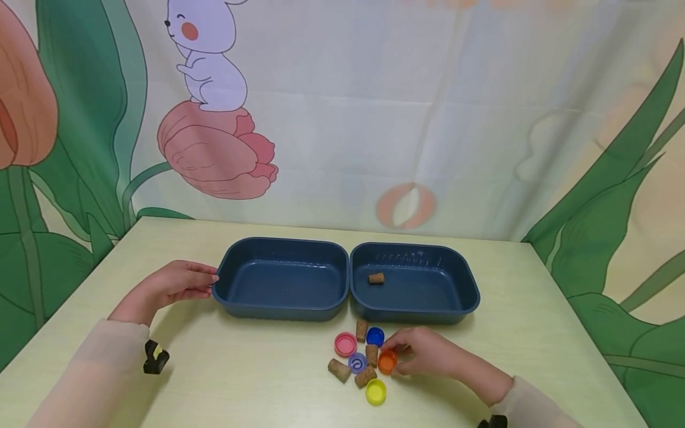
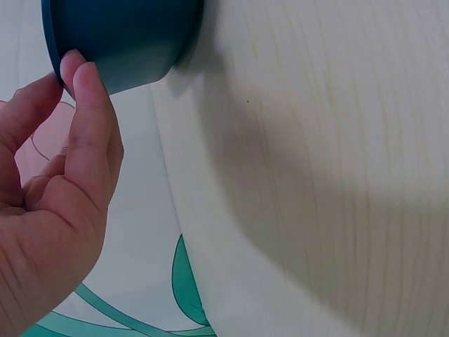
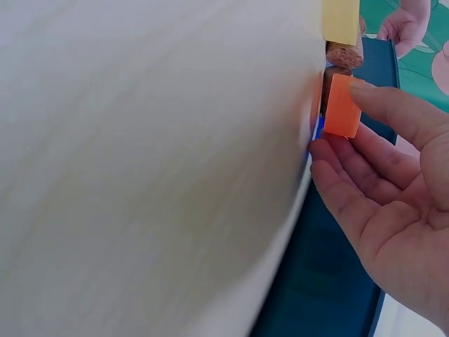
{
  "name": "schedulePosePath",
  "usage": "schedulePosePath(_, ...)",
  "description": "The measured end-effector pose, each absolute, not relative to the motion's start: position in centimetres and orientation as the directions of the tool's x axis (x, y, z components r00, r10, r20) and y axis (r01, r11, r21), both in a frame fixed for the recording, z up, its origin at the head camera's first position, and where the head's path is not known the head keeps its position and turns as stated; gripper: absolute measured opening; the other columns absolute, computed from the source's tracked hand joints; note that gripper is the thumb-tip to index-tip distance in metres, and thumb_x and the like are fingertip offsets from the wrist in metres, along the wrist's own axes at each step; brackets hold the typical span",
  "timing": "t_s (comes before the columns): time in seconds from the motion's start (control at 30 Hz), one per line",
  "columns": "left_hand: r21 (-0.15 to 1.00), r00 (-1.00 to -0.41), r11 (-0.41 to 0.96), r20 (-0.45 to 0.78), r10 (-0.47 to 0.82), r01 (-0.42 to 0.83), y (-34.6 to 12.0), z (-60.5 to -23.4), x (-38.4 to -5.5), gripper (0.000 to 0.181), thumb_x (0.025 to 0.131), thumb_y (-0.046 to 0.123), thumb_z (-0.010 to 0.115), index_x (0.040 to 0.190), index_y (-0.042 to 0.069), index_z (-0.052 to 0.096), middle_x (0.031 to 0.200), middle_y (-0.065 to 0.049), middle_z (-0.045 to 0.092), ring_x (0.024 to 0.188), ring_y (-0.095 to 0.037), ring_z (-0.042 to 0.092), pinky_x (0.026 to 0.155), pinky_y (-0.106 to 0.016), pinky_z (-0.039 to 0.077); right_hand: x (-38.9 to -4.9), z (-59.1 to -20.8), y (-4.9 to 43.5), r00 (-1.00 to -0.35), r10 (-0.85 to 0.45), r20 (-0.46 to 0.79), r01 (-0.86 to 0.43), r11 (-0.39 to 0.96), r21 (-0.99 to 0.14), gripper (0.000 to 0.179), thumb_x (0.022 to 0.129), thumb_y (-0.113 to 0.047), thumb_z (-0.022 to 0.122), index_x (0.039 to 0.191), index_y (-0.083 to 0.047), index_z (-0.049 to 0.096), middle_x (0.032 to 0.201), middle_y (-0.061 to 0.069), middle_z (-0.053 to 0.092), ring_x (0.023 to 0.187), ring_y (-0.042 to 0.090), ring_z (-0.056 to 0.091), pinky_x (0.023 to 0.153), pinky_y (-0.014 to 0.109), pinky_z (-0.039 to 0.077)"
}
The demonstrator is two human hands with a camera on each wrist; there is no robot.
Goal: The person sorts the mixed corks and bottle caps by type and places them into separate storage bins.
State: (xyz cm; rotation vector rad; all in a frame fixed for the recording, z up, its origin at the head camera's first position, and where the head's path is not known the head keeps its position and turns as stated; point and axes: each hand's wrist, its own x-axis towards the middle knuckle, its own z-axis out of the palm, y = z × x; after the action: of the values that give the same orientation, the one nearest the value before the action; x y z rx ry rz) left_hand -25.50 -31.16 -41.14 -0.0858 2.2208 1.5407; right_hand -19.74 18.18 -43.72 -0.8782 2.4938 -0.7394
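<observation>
My right hand [image 1: 425,352] pinches an orange bottle cap [image 1: 387,362] between thumb and fingertips, at the right side of a loose cluster on the table. Around it lie a blue cap [image 1: 375,337], a purple cap [image 1: 357,362], a pink cap [image 1: 345,344], a yellow cap [image 1: 376,392] and several corks [image 1: 339,370]. At the far left, the fingertips of my left hand [image 1: 179,282] hold the rim of the left dark blue bin [image 1: 283,313]; the left wrist view shows them at its edge.
Beside the left bin, nearly touching it, stands a matching right bin [image 1: 414,317] with one cork [image 1: 376,278] inside. Both rest on a pale wood-grain table [image 1: 241,374]. A printed curtain [image 1: 342,119] hangs behind the table.
</observation>
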Motion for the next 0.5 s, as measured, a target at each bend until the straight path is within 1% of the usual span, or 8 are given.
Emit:
schedulePosePath(0.27, 0.881, -0.904, 0.374, -0.381, 0.195, -0.291, -31.2, -41.1, -25.5, 0.054, 0.106, 0.011, 0.052, 0.146, -0.021, 0.034, 0.089, 0.01, 0.069, 0.079, -0.004, 0.066, 0.078, -0.019, 0.062, -19.9, -42.5, 18.4, -0.723, -0.67, -0.168, -0.457, 0.647, -0.61, 0.031, 0.083, -0.006, 0.077, 0.114, -0.004, 0.076, 0.108, 0.005, 0.076, 0.092, 0.011, 0.065, 0.079, 0.018, 0.056)
schedulePosePath(0.33, 0.879, -0.904, 0.378, -0.381, 0.195, -0.289, -31.1, -41.1, -25.5, 0.054, 0.106, 0.011, 0.052, 0.146, -0.021, 0.034, 0.089, 0.01, 0.069, 0.079, -0.004, 0.067, 0.078, -0.019, 0.062, -19.9, -42.1, 18.4, -0.727, -0.665, -0.169, -0.451, 0.649, -0.612, 0.03, 0.084, -0.007, 0.077, 0.114, -0.005, 0.076, 0.107, 0.004, 0.076, 0.093, 0.012, 0.066, 0.082, 0.02, 0.058)
schedulePosePath(0.5, 0.873, -0.904, 0.392, -0.385, 0.186, -0.291, -31.1, -41.0, -25.5, 0.055, 0.106, 0.012, 0.053, 0.146, -0.02, 0.034, 0.089, 0.009, 0.07, 0.08, -0.004, 0.068, 0.078, -0.02, 0.062, -20.1, -41.3, 18.4, -0.735, -0.656, -0.171, -0.433, 0.649, -0.626, 0.03, 0.086, -0.011, 0.079, 0.115, -0.005, 0.075, 0.108, 0.004, 0.076, 0.096, 0.013, 0.067, 0.089, 0.03, 0.062)
